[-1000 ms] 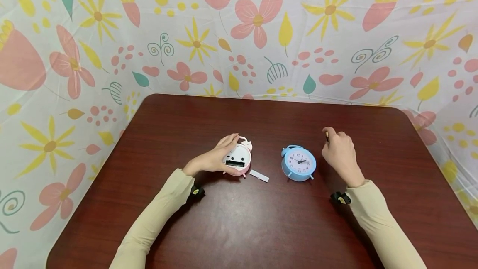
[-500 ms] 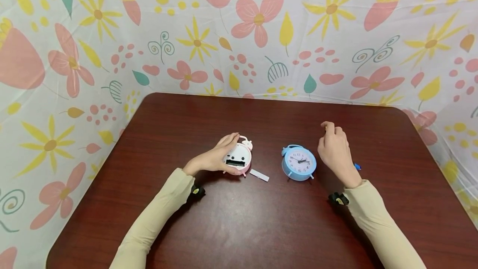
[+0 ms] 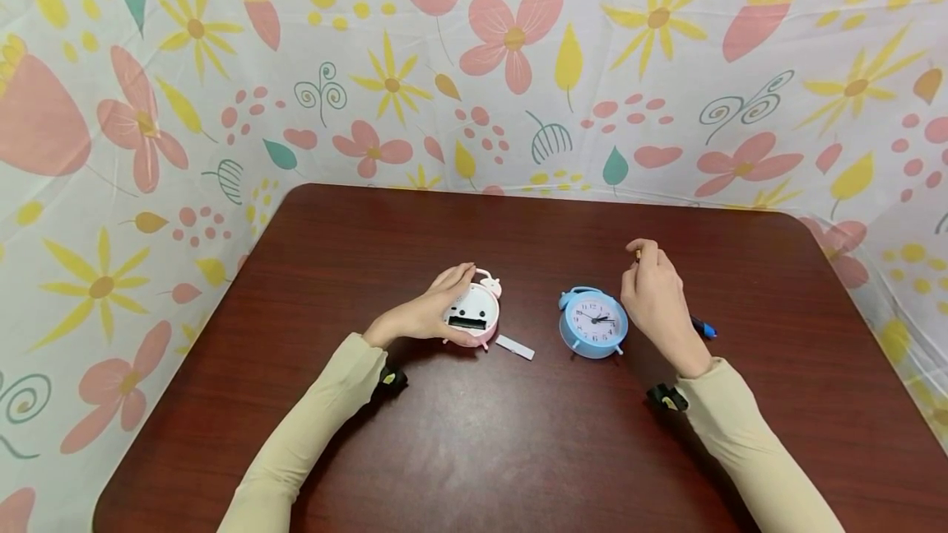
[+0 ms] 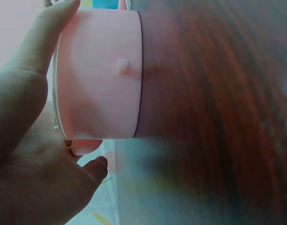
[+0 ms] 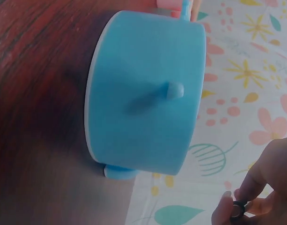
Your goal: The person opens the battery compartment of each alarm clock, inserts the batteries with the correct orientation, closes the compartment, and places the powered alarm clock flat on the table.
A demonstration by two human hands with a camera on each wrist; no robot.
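Note:
A pink alarm clock (image 3: pixel 485 315) lies face down, its white back and an uncovered battery compartment facing up. My left hand (image 3: pixel 425 315) grips its rim, thumb on the near side and fingers on the far side; the left wrist view shows the clock's pink side wall (image 4: pixel 99 75). A white battery cover (image 3: pixel 514 347) lies just right of it. Face up to the right is a blue alarm clock (image 3: pixel 592 324). Beyond its right side, my right hand (image 3: pixel 655 294) pinches a small battery (image 5: pixel 238 210), mostly hidden by the fingers.
A dark stick-like object with a blue end (image 3: pixel 707 328) lies right of my right forearm, partly covered by it. The brown table (image 3: pixel 474 451) has rounded far corners. A flower-patterned cloth (image 3: pixel 415 122) hangs behind and at the left.
My right hand has moved left toward the blue clock with the battery, uncovering the blue-ended object on the table. My left hand and the pink clock stay in place.

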